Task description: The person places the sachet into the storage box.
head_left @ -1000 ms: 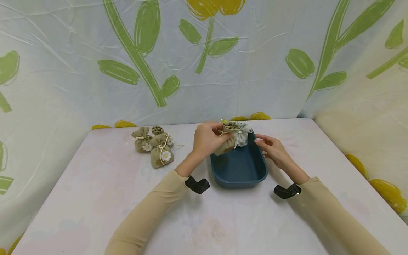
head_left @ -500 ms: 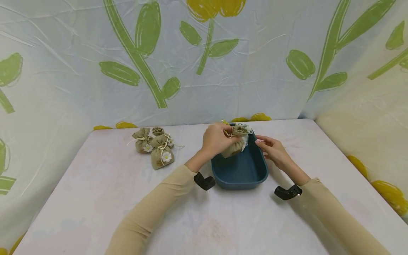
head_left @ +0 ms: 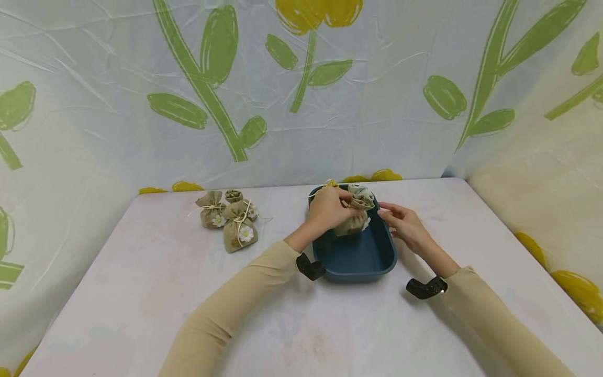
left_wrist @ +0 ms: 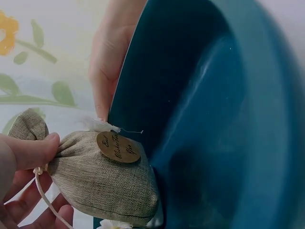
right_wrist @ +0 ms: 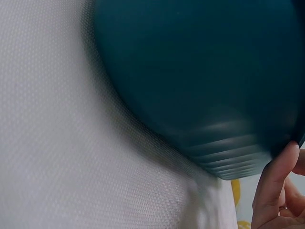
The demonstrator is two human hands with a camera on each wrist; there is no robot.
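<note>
"What does the room look like?"

"Wrinkled pale sheeting [head_left: 377,131] rises behind and on both sides, printed with green stems and yellow flowers. In front is a table [head_left: 264,324] with a whitish, finely woven cover, faintly blotched with pink."

"And on it?"

"Three tan cloth bags stand grouped toward the back left: a front bag [head_left: 238,233], a left bag [head_left: 211,210] and a rear bag [head_left: 233,196], partly hidden. A blue bin [head_left: 359,276] sits to their right."

"Where is the held bag?"

"The tan bag [left_wrist: 102,176] with a brown oval tag [left_wrist: 118,147] is at the bin's far end, by a white bag [head_left: 360,189]. Whether it touches the floor of the bin can't be told."

"And the fingers?"

"The left hand [head_left: 331,208] pinches that bag's neck between thumb and fingers. The right hand [head_left: 406,226] rests fairly straight fingertips on the bin's rim."
</note>
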